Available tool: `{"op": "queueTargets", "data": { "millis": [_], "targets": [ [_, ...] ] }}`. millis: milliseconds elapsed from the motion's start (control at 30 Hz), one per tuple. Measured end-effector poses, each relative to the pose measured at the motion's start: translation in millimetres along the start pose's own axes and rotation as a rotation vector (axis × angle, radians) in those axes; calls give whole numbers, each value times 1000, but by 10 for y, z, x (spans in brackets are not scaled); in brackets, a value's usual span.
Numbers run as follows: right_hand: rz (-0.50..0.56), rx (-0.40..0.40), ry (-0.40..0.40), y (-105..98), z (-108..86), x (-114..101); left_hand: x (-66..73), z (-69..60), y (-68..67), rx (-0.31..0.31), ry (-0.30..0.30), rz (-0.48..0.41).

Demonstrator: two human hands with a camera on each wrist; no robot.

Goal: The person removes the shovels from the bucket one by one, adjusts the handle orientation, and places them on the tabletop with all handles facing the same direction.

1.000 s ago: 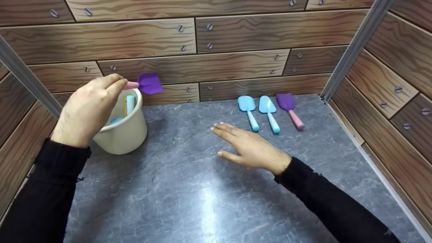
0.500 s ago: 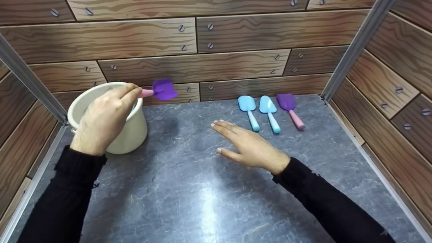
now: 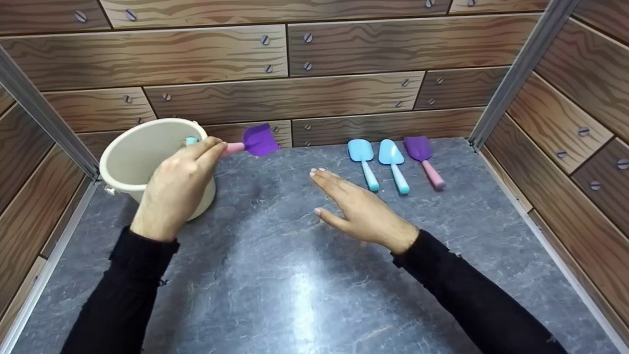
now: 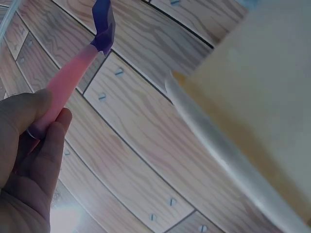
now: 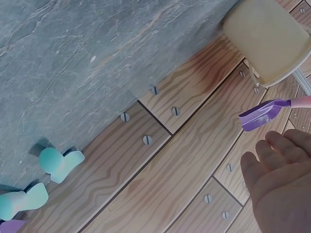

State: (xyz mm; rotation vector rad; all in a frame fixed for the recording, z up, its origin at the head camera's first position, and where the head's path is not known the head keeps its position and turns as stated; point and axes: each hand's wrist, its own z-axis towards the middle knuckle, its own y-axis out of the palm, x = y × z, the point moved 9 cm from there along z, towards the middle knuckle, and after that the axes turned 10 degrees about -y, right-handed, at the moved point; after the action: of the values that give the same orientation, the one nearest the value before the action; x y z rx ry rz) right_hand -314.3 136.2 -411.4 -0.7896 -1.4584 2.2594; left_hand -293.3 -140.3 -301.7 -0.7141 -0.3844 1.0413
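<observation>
In the head view my left hand [image 3: 179,187] is at the right front of a cream bucket [image 3: 125,188]. It grips the pink handle of a toy shovel [image 3: 261,140] whose purple blade points right, held off the table outside the bucket. In the left wrist view thumb and fingers pinch the pink handle [image 4: 68,80] near its end. A light blue handle end [image 3: 191,141] shows inside the bucket; the rest of the contents is hidden. My right hand [image 3: 361,211] hovers palm down over the table, fingers straight, holding nothing, left of a blue shovel [image 3: 361,151].
Another blue shovel [image 3: 391,153] and a purple shovel with a pink handle [image 3: 418,148] lie in a row at the back right, blades toward the wall. Wood-patterned walls [image 3: 354,93] enclose the grey marbled table [image 3: 255,275] at the back and sides.
My left hand has carried the purple shovel rightward and slightly down, away from above the bucket, uncovering more of its rim. The right hand has barely moved, and the row of shovels is unchanged.
</observation>
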Motion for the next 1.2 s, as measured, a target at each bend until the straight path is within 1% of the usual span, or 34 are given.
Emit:
{"op": "queueTargets", "data": {
  "millis": [133, 333, 467, 633, 900, 1000, 1200],
  "targets": [
    [2, 22, -6, -2, 16, -11, 56, -52, 52, 23, -5, -33],
    [-17, 86, -37, -15, 58, -57, 124, -123, 137, 40, -17, -135],
    [-22, 119, -57, 1, 102, -102, 201, -169, 192, 48, -26, -161],
    [-20, 138, -78, 57, 162, -148, 331, -219, 251, 52, -11, -157],
    [-20, 195, -141, 93, 244, -241, 522, -282, 300, 65, 20, -156],
    [-12, 202, -138, 119, 271, -245, 590, -302, 321, 67, 32, -148],
    [0, 212, -136, 175, 329, -246, 703, -333, 361, 65, 51, -165]
  ]
}}
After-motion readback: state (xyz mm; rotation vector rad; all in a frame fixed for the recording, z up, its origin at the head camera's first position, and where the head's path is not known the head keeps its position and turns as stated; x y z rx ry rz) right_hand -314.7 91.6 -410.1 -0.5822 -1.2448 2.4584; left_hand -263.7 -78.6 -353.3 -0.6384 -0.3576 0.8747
